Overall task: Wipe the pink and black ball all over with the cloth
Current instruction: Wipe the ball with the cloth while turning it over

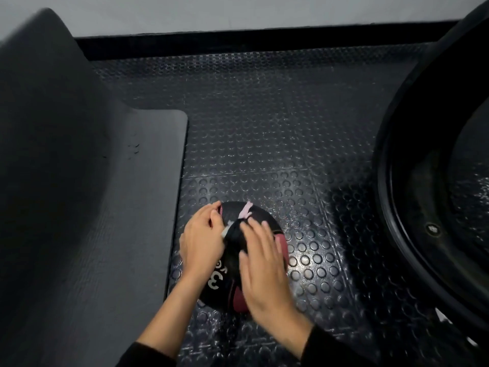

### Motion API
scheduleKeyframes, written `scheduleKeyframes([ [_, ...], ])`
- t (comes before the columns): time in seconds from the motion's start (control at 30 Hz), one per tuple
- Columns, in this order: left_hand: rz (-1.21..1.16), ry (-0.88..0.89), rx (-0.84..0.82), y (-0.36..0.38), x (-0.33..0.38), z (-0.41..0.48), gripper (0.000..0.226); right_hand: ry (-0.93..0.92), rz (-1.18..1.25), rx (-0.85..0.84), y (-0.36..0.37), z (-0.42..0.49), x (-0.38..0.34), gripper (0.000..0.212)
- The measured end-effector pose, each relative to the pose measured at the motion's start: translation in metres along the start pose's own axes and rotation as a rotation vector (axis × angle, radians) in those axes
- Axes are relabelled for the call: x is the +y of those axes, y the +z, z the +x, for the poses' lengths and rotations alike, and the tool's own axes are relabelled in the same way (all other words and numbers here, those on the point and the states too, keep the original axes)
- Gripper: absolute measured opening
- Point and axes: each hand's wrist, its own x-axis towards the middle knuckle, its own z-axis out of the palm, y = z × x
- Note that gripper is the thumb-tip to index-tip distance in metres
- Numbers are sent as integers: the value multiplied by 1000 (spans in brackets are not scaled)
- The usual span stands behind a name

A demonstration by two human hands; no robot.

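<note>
On ball [232, 215]: right hand [264, 263] flat, left hand [203, 242] gripping.

Pink and black ball [232, 212], rubber, with white numeral 3, stands on black studded rubber floor [264, 123]. Dark cloth [235, 243] with pale pink and white edges lies draped over its top. Left hand [202, 242] lies against the ball's left side, fingers bent over the upper surface beside the cloth's pale edge. Right hand [264, 266] lies flat on the cloth, fingers straight, pressing it to the ball. Both sleeves dark. Grey foam mat [92, 207] lies just left of the ball, its far part curving upward. Large black round rimmed object [423, 123] at right, nature unclear. Black skirting strip [238, 39] runs under white wall [238, 11].
</note>
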Motion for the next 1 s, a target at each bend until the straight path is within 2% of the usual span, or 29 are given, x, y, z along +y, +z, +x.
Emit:
scheduleKeyframes([
  [0.1, -9, 37, -15, 0, -5, -2, 38, -10, -24, -47, -3, 16, 6, 55],
  [0.23, -20, 17, 1, 1, -4, 0, 39, 195, 65, -50, -8, 85, 18, 34],
  [0.27, -25, -3, 3, 1, -4, 1, 38, 211, 34, -28, -5, 83, 12, 35],
  [0.3, -34, -19, 1, 1, -5, 4, 38, 173, 0, 3, 0, 71, 5, 40],
  [0.4, -105, -9, -27, -4, -14, 5, 32, -93, -54, 3, 9, 5, -14, 48],
  [0.47, -123, 34, -40, -7, -18, 0, 32, -132, -8, -18, 7, -6, -6, 49],
  [0.53, -90, 51, -28, -7, -19, -4, 34, -19, 67, -4, 3, 19, 13, 47],
  [0.63, -54, 53, -12, 0, -13, -4, 36, 342, 261, -23, -7, 75, 40, 30],
  [0.67, -44, 50, -11, 2, -10, -3, 37, 400, 260, -4, -7, 80, 40, 27],
  [0.7, -36, 45, -11, 3, -8, -1, 37, 375, 193, 37, -5, 76, 37, 29],
  [0.77, -45, 34, -19, 3, -9, 3, 36, 168, 61, 96, 3, 42, 16, 41],
  [0.83, -89, 69, -59, 0, -16, 4, 32, -43, 4, 38, 9, 2, -6, 49],
  [0.87, -100, 104, -75, -2, -22, 1, 30, -87, -10, 7, 10, -7, -7, 50],
  [0.93, -88, 165, -65, -6, -30, -6, 31, -52, 14, -32, 3, 8, 4, 49],
  [1.0, -67, 205, -26, -7, -35, -14, 34, 113, 81, -77, -4, 47, 22, 41],
])
